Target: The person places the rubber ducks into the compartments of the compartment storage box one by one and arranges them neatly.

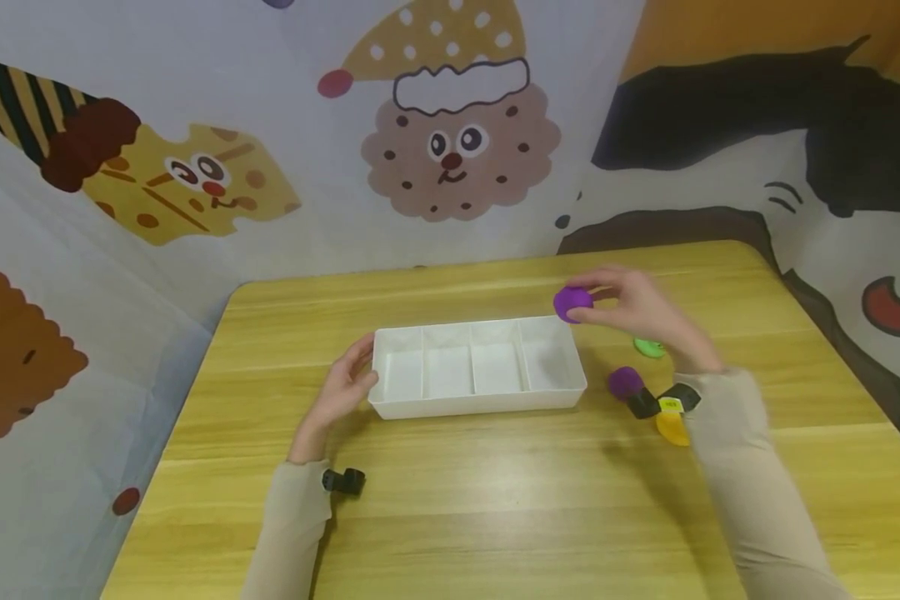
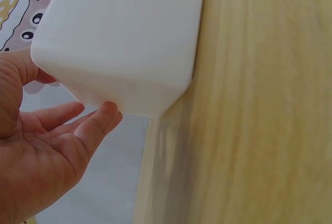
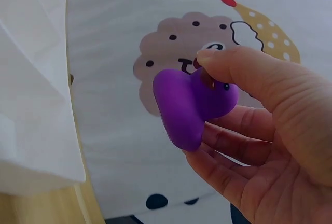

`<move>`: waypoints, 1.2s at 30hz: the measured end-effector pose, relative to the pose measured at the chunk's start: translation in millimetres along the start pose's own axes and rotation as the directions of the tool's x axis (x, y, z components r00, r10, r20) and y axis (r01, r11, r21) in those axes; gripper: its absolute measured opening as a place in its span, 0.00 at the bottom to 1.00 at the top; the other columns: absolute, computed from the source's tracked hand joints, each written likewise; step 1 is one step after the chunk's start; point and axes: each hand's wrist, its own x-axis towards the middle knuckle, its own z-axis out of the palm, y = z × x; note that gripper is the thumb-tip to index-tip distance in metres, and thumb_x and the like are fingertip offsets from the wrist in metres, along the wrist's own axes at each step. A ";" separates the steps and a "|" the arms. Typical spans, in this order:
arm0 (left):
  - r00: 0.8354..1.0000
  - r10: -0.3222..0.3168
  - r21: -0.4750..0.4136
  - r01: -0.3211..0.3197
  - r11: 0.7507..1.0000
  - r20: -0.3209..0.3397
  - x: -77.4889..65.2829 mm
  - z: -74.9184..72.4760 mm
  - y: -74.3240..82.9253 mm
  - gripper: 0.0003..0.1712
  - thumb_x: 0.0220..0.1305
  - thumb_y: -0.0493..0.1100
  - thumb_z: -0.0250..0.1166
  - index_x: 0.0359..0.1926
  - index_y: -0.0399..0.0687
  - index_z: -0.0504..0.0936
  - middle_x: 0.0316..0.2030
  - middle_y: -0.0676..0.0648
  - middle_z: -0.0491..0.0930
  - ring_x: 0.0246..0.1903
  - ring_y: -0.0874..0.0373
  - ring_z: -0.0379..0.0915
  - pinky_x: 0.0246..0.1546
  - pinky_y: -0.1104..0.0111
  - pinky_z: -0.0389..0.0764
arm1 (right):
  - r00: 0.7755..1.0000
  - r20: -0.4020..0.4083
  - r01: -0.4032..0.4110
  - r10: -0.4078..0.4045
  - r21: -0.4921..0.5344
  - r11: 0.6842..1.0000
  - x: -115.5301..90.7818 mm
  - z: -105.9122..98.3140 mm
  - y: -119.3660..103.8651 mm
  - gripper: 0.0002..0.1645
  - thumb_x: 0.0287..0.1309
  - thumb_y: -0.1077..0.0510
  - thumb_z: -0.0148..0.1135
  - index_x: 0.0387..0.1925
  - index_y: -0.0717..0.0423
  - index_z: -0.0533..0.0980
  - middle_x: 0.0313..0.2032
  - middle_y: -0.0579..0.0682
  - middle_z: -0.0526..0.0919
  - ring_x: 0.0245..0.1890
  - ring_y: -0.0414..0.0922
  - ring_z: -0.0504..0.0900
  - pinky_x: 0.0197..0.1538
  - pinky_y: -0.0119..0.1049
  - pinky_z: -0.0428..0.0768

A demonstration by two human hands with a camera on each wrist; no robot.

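A white tray (image 1: 450, 406) with a row of several compartments lies on the wooden table, and its compartments show no contents. My left hand (image 1: 341, 385) holds its left end, the thumb against the end wall and fingers round the back corner. In the left wrist view the hand's fingertips (image 2: 110, 108) meet the tray's outer wall (image 2: 119, 42). My right hand (image 1: 630, 304) holds a purple rubber duck (image 3: 179, 107) above the tray's back right corner. Thumb and fingers pinch the duck, which shows a small eye and a beak in the right wrist view.
Right of the tray, below my right forearm, lie a green object (image 1: 650, 347), another purple object (image 1: 625, 383) and a yellow object (image 1: 673, 428), the last partly hidden by the wrist camera. A cartoon-printed cloth (image 1: 307, 233) hangs behind the wooden table (image 1: 450, 517).
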 end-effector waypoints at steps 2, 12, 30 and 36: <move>1.000 0.000 -0.003 0.000 1.000 -0.001 -0.2 -0.1 0.2 0.34 0.60 0.21 0.50 0.67 0.24 0.52 0.65 0.28 0.56 0.65 0.37 0.53 0.67 0.53 0.57 | 1.000 0.015 -0.015 0.015 0.011 1.000 3.1 2.4 -3.6 0.28 0.49 0.60 0.70 0.52 0.67 0.75 0.47 0.61 0.80 0.44 0.56 0.80 0.46 0.36 0.82; 1.000 0.001 -0.001 -0.001 1.000 -0.007 -0.2 0.4 0.6 0.33 0.60 0.21 0.50 0.67 0.24 0.52 0.65 0.27 0.56 0.65 0.36 0.53 0.67 0.53 0.57 | 0.996 0.037 0.075 -0.077 0.066 0.995 26.3 18.3 -20.6 0.26 0.47 0.65 0.70 0.49 0.69 0.76 0.47 0.63 0.80 0.46 0.57 0.79 0.49 0.51 0.81; 1.000 -0.028 -0.001 0.028 1.000 -0.009 -0.5 1.4 7.6 0.34 0.60 0.21 0.49 0.67 0.25 0.52 0.66 0.28 0.55 0.65 0.37 0.54 0.66 0.54 0.60 | 0.974 0.104 0.170 -0.200 0.242 0.955 65.3 63.0 -53.9 0.24 0.45 0.66 0.71 0.47 0.70 0.77 0.46 0.60 0.81 0.45 0.51 0.79 0.48 0.40 0.83; 1.000 -0.020 0.009 0.020 1.000 0.005 -3.7 3.8 29.6 0.33 0.59 0.20 0.48 0.65 0.19 0.50 0.64 0.24 0.54 0.64 0.32 0.53 0.65 0.50 0.59 | 0.962 0.121 0.198 -0.243 0.302 0.933 75.5 80.2 -66.3 0.23 0.45 0.66 0.71 0.46 0.70 0.77 0.45 0.60 0.81 0.45 0.51 0.79 0.48 0.41 0.83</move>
